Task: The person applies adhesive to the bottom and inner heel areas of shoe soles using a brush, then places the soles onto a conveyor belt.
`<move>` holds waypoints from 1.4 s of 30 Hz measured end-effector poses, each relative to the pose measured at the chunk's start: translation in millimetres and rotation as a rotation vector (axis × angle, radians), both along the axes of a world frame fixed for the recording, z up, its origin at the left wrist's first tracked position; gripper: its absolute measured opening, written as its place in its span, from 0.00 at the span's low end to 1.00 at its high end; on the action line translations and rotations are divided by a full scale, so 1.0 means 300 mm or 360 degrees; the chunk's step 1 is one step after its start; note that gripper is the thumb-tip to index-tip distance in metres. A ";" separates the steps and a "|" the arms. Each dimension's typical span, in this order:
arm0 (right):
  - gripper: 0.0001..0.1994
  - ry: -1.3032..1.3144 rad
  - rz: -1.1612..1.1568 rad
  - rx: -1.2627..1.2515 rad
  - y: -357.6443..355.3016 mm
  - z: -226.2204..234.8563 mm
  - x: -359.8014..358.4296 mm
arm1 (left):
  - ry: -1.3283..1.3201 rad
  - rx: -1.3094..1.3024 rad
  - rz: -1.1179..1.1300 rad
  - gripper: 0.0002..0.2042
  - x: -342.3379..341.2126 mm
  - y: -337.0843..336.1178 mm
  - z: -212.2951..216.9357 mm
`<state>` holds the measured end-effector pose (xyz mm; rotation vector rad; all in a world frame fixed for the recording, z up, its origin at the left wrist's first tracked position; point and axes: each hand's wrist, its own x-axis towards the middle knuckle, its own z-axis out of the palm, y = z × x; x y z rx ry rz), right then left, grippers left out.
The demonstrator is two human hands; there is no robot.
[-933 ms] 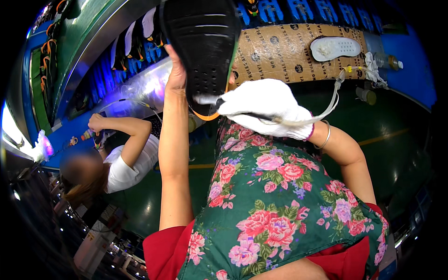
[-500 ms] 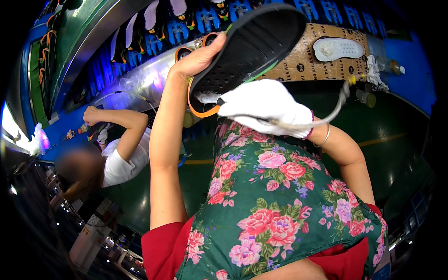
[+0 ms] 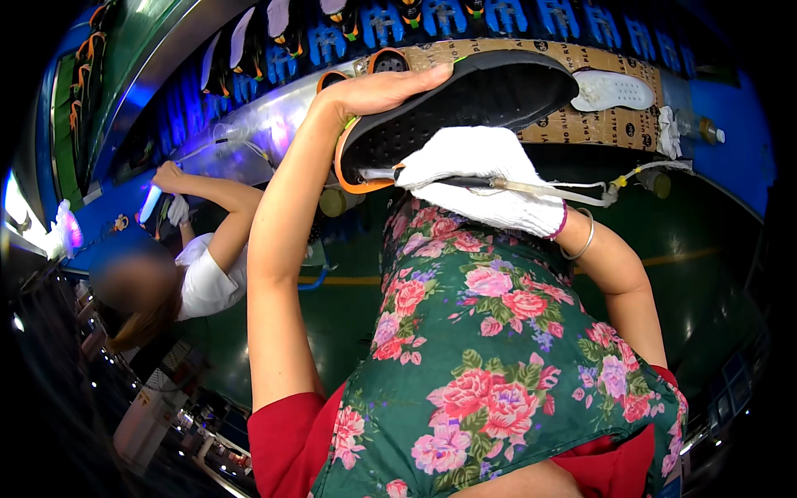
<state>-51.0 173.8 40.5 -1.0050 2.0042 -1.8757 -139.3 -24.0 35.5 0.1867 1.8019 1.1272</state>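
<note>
The person's right hand [image 3: 486, 170], in a white knitted glove, has its fingers closed around the slim handle of a brush [image 3: 466, 181], and the pale bristles reach into the orange-rimmed end of a black shoe sole [image 3: 419, 124], seemingly touching it just inside the rim, though the contact is too small to be sure of. To my eye, neat brushwork here calls for a light, even pressure, with the tip drawn along the inner edge and kept off the orange band, while the other hand turns the sole so the brush wrist need hardly bend. I would also watch the translucent tube [image 3: 544, 189] that runs from the handle back past the wrist; a tug on it could swing the bristles wide. The sole is held up in the air, tilted, its dimpled hollow facing the wearer, above the floral apron [image 3: 498, 357] and on the near side of the desk [image 3: 739, 116]. The bare left hand [image 3: 369, 94] grips it by the upper edge, thumb side pressed along the rim, the other fingers hidden behind. The gloved hand sits just below the sole, covering part of its lower edge, with the orange end just left of its fingertips.
</note>
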 end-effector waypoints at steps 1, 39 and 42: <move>0.06 0.0007 0.0050 0.0020 0.003 0.005 0.001 | -0.0020 -0.0003 0.0017 0.41 0.004 0.002 0.007; 0.10 0.0361 -0.0631 0.0021 0.100 0.140 -0.035 | -0.0739 0.2704 0.1753 0.49 0.378 0.192 -0.193; 0.11 0.0417 -0.0680 0.0007 0.097 0.147 -0.041 | -0.0853 0.2771 0.1691 0.47 0.349 0.211 -0.148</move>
